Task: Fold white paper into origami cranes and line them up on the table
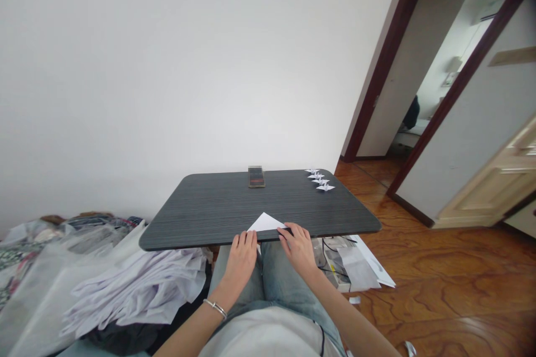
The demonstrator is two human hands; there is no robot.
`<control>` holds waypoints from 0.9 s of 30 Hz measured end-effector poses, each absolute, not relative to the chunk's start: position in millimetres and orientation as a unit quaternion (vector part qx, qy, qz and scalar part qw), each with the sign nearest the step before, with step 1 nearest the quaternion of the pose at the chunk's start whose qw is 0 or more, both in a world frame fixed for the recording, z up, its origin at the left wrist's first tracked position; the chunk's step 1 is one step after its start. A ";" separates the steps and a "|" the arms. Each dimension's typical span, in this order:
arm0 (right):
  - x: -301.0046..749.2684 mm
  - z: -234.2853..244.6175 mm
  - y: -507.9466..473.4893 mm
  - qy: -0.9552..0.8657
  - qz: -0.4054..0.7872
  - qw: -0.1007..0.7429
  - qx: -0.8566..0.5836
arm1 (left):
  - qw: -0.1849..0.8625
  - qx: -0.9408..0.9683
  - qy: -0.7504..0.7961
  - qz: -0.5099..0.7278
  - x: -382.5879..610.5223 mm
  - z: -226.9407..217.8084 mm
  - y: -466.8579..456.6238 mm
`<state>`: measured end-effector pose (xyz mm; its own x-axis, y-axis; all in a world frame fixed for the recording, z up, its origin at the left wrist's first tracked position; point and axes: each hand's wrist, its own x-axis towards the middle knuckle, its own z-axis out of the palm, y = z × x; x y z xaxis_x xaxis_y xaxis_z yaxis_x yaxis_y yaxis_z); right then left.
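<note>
A white sheet of paper folded to a triangle (264, 223) lies at the front edge of the dark table (209, 201), its point facing away from me. My left hand (243, 254) rests at its left corner, fingers stretched out flat over the table edge. At the right corner is my right hand (299, 248), with thumb and forefinger apart and their tips touching the paper. Neither hand visibly grips it. Several white folded paper cranes (325, 187) stand in a row toward the back right of the table.
A phone-like dark device (256, 177) sits at the table's back edge, by the white wall (201, 67). Piled white cloth (138, 290) lies low on the left. Papers (368, 265) and cables are under the table's right side, above the wooden floor (444, 279).
</note>
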<state>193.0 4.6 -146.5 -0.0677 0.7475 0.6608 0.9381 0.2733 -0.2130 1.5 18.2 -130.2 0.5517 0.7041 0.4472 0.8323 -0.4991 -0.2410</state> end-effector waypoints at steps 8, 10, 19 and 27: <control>194.2 -147.2 3.7 -0.713 -0.132 0.355 -0.590 | 0.233 -0.832 -0.484 -0.139 -0.6 -128.8 9.4; 196.5 -149.3 3.7 -0.709 -0.136 0.360 -0.591 | 0.229 -0.826 -0.495 -0.140 1.0 -125.6 7.2; 213.7 -155.9 2.5 -0.686 -0.155 0.369 -0.608 | 0.212 -0.826 -0.499 -0.156 -3.3 -124.7 7.8; 213.2 -160.2 6.5 -0.694 -0.143 0.396 -0.584 | 0.162 -0.829 -0.496 -0.201 -7.2 -122.0 13.5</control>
<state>213.2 6.5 -160.2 -0.0043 0.6965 0.7175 0.9239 0.2772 -0.2636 -7.2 13.5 -122.0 0.4266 0.7574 0.4943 0.8879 -0.4548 -0.0695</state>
